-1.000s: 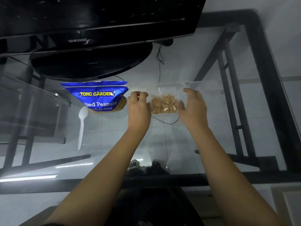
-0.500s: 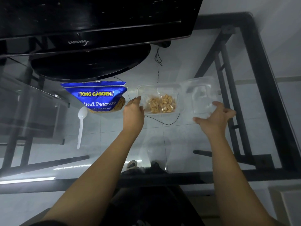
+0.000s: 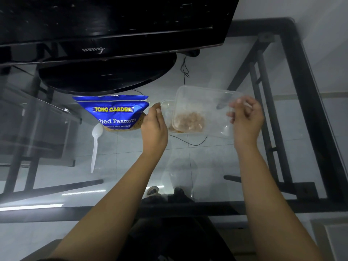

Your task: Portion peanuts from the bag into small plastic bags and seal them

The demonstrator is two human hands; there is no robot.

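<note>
A blue bag of salted peanuts (image 3: pixel 113 112) stands on the glass table at centre left. To its right sits a clear plastic container (image 3: pixel 166 110) with peanuts (image 3: pixel 189 121) in it. My right hand (image 3: pixel 245 117) pinches the right edge of a clear lid (image 3: pixel 205 108) and holds it tilted over the container. The peanuts show through the lid. Fingers straight, my left hand (image 3: pixel 155 125) rests against the container's left side, between it and the bag.
A white plastic spoon (image 3: pixel 95 146) lies on the glass table (image 3: pixel 216 166) left of my left arm. A black monitor (image 3: pixel 105 40) on a round base stands behind the bag. A thin cable (image 3: pixel 190 142) runs under the glass. The table's black frame runs along the right.
My right hand reached right, picked up the clear lid and brought it over the container. My left hand stayed at the container's left side.
</note>
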